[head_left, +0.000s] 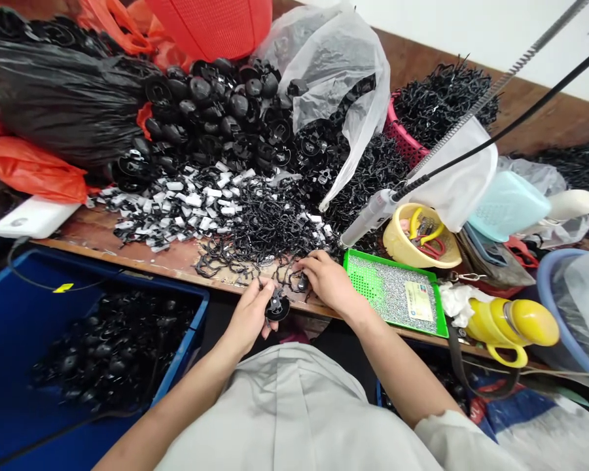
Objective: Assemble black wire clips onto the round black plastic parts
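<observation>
My left hand (250, 314) is closed on a black round plastic part (277, 307) with small fittings on its inner side, held just off the table's front edge. My right hand (326, 280) is to the right of it, fingers bent and pinched together among thin black curved plastic pieces (287, 278) at the edge. What the right fingertips hold is too small to make out. Behind both hands lies a heap of those black pieces (269, 222), and to its left a pile of small white-and-black parts (191, 196).
A green tray (347, 261) of small metal bits lies right of my right hand. An electric screwdriver (368, 219) hangs above it, near a yellow bowl (397, 235) with pliers. Black domed parts (226, 111) are heaped behind. A blue bin (10, 314) stands lower left, a yellow mug (500, 320) at right.
</observation>
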`<act>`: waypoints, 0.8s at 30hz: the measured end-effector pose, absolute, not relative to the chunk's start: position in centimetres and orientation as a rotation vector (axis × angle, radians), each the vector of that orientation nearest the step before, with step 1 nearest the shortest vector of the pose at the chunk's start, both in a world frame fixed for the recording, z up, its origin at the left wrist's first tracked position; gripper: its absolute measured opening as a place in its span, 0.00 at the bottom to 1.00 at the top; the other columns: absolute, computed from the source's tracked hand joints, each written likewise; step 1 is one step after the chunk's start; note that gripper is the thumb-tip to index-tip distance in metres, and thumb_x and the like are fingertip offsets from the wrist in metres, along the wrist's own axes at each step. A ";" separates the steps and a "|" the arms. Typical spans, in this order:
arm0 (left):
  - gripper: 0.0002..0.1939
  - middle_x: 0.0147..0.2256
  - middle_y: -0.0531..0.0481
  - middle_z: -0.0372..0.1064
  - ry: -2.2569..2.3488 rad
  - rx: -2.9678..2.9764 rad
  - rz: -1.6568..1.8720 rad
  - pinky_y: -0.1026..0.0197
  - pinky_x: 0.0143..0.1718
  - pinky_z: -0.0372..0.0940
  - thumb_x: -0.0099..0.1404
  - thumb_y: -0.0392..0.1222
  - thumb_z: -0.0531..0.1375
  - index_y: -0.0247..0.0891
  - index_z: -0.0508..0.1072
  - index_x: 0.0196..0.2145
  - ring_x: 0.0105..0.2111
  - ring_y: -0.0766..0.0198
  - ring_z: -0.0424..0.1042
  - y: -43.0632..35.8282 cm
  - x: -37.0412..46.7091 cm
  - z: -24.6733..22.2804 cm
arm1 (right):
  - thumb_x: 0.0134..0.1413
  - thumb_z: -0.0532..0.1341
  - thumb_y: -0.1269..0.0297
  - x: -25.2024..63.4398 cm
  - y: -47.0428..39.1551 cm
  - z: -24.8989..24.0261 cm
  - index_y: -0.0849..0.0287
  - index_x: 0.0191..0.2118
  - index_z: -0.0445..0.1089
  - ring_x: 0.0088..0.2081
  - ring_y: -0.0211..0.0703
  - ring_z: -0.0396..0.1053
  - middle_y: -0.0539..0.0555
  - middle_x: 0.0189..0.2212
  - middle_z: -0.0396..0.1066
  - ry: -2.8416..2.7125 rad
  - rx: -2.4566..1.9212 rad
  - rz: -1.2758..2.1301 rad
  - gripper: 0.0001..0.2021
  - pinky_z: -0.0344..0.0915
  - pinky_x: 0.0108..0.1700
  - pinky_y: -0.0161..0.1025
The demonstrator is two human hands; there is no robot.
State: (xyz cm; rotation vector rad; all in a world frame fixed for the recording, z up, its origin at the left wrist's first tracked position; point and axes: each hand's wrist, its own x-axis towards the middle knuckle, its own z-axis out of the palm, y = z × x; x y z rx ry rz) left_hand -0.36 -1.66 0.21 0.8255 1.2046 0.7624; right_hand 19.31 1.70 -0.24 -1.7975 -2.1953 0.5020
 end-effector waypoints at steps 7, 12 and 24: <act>0.16 0.21 0.59 0.64 1.202 0.764 0.841 0.72 0.08 0.51 0.62 0.55 0.58 0.40 0.62 0.37 0.12 0.70 0.64 -1.4 -0.9 0.3 | 0.62 0.57 0.58 19.0 -0.3 -0.6 0.56 0.53 0.70 0.52 0.49 0.66 0.59 0.49 0.68 -2.191 -1.797 0.560 0.16 0.64 0.55 0.45; 0.17 0.25 0.54 0.67 1.057 0.667 0.833 0.70 0.10 0.54 0.64 0.55 0.57 0.37 0.67 0.40 0.15 0.69 0.66 -1.6 -0.6 0.7 | 0.61 0.58 0.59 19.2 -0.4 -1.5 0.59 0.56 0.67 0.54 0.51 0.65 0.61 0.52 0.66 -2.214 -1.818 0.596 0.19 0.62 0.57 0.46; 0.26 0.29 0.50 0.68 0.896 0.616 0.781 0.68 0.15 0.60 0.68 0.61 0.49 0.36 0.71 0.45 0.21 0.68 0.67 -2.5 -0.9 2.3 | 0.55 0.62 0.62 18.2 -2.4 4.4 0.52 0.66 0.53 0.54 0.51 0.66 0.57 0.55 0.70 -2.164 -1.127 0.489 0.33 0.63 0.56 0.51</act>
